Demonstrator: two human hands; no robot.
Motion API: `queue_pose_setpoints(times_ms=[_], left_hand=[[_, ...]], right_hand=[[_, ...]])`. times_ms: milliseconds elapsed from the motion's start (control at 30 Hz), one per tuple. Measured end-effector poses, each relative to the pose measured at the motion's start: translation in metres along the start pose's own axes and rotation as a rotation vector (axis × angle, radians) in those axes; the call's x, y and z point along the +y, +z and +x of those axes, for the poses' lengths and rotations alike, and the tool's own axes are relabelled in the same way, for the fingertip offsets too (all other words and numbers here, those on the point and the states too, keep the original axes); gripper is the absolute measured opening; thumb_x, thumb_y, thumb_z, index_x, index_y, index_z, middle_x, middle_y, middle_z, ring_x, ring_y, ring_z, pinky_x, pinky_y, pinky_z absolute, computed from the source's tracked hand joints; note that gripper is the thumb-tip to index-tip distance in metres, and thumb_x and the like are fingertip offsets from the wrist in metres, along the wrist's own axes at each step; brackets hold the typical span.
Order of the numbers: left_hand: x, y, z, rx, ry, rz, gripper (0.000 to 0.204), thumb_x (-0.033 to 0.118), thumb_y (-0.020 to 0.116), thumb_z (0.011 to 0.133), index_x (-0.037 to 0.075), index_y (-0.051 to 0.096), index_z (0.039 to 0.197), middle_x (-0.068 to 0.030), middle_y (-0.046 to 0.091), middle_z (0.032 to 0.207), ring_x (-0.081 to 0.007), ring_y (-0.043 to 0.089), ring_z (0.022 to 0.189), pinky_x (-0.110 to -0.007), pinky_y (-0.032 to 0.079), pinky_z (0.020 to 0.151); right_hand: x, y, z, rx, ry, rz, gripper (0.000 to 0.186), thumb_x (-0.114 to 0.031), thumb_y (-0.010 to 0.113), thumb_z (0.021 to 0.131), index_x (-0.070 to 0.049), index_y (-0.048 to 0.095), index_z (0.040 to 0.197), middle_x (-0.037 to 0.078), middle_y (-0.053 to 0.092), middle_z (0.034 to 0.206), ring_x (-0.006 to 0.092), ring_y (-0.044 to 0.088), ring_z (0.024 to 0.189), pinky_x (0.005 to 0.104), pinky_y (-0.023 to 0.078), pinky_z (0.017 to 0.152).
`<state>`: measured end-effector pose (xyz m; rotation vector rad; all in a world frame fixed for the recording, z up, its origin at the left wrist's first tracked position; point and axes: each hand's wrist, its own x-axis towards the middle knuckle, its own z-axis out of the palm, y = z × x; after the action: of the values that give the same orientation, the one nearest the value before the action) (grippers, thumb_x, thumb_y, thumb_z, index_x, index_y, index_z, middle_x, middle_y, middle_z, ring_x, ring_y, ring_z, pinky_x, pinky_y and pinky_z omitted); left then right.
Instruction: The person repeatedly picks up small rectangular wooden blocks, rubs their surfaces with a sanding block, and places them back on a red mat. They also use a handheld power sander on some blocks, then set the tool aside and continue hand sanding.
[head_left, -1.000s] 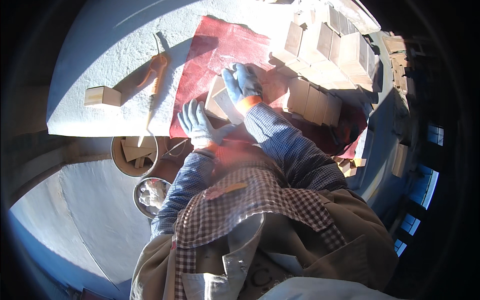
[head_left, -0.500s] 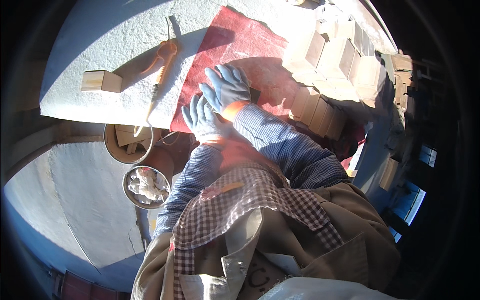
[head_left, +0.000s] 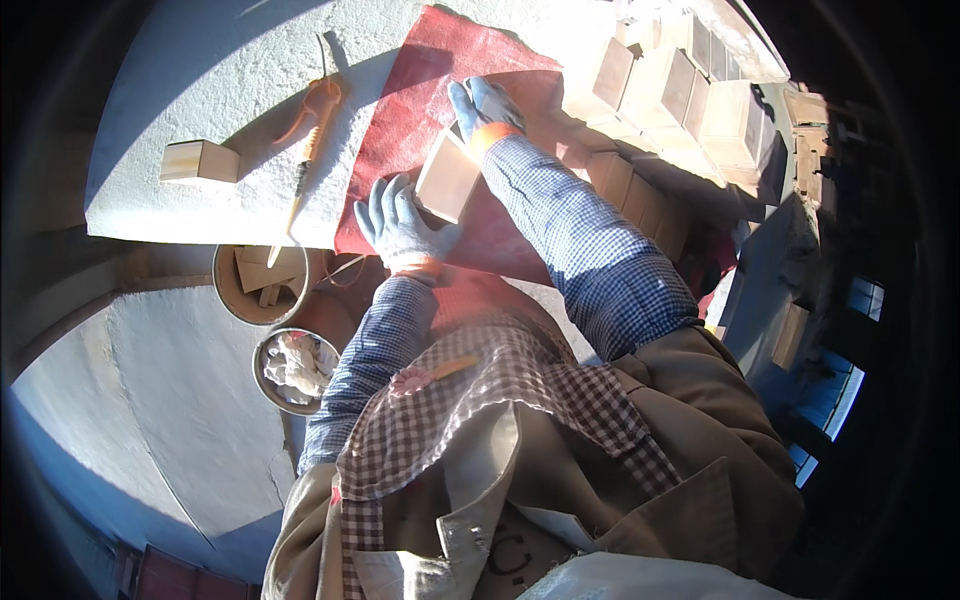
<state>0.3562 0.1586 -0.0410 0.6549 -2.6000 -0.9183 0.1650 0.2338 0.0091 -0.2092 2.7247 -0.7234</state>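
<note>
A pale wooden block (head_left: 448, 180) lies tilted on the red cloth (head_left: 415, 85), between my two gloved hands. My left hand (head_left: 402, 222), in a blue-grey glove with an orange cuff, is at the block's near left corner. Its fingers are stretched out and apart, and its thumb side seems to touch the block. Beyond the block's far edge, my right hand (head_left: 488, 108) is over the cloth with its fingers bent inward. What it holds, if anything, is hidden under the palm.
A brush-like tool with an orange handle (head_left: 318, 120) and another small block (head_left: 199, 162) lie on the white surface (head_left: 270, 60). Stacked blocks (head_left: 660, 90) stand at right. Two round containers sit below the edge, one with wood pieces (head_left: 270, 268), one with crumpled white material (head_left: 297, 365).
My hands, close together before, have moved apart. The right has gone farther away and slightly right, the left slightly nearer. The pale block now shows between them.
</note>
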Motion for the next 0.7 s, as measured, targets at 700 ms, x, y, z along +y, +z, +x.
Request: queue_pose_setpoints(times_ms=[700], left_hand=[[0.093,-0.008,-0.001,-0.487,0.11,-1.017,0.027,0.017,0.073,0.095,0.007,0.049,0.1,0.0017,0.051,0.088,-0.0077,0.049,0.08,-0.027,0.047,0.073]], right_hand=[[0.104,-0.024,-0.194,0.219,0.012,1.164,0.031,-0.021,0.055,0.105,-0.006,0.064,0.131,0.008,0.069,0.121,0.0171,0.064,0.112,0.0304,0.05,0.098]])
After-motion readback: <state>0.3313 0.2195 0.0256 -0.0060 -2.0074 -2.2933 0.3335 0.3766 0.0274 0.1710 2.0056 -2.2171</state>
